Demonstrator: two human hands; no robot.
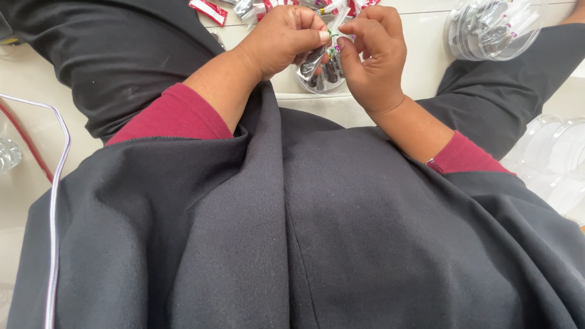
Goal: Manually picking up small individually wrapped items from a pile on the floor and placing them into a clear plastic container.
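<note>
A: Fingers of both hands meet on one tiny thing. What is it?

B: A small clear packet [332,27] with bits of colour in it. The left hand [283,39] pinches one edge, closed tight on it. The right hand [373,55] pinches the other edge, closed too.

A: How would it feel?

B: Very light, thin and soft, maybe slippery. Best held by the edges with fingertips, like now.

A: Where is it?

B: Up in the air between the two hands, above the lap. Just under it lies a round clear tray [323,79] on the pale floor [426,36]. More clear trays [487,27] sit near the right knee.
</note>
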